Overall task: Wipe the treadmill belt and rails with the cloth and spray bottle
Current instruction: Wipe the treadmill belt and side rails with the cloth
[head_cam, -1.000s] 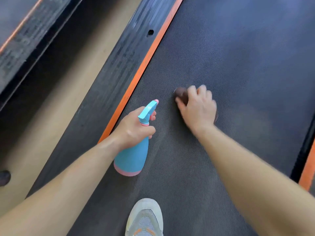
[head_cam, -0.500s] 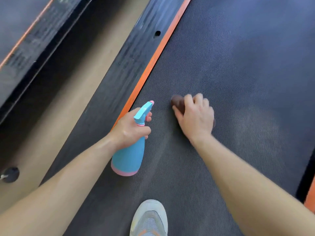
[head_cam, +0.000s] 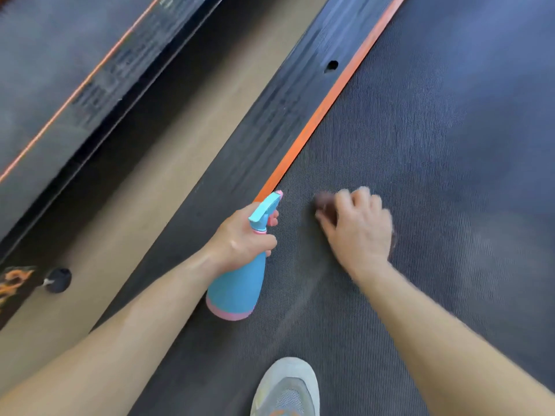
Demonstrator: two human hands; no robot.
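**Treadmill belt is wiped down, seen from above.** A blue spray bottle with a pink base is gripped at the neck by the left hand, the fingers wrapped just below the trigger head. It is held tilted just right of the orange strip, with the nozzle aimed up along the strip.

A dark brown cloth is bunched under the right hand, whose fingers are curled over it. It is pressed on the belt a little further right of the strip, near the nozzle. Most of the cloth is hidden and the hand is blurred, so the exact hold cannot be made out.

The black rail is seen along the strip's left side, with a small hole far up it and tan floor beyond. A grey shoe is planted right of the strip, at the lower edge.

The cloth is judged soft, limp and light, and likely to drag or roll up on the textured belt. It is best kept bunched, with the fingertips hooked over its leading edge. The bottle is judged smooth, rigid plastic. Its weight cannot be told, since the fill is hidden by the opaque wall. The narrow neck under the trigger is judged the surest place to hold it.
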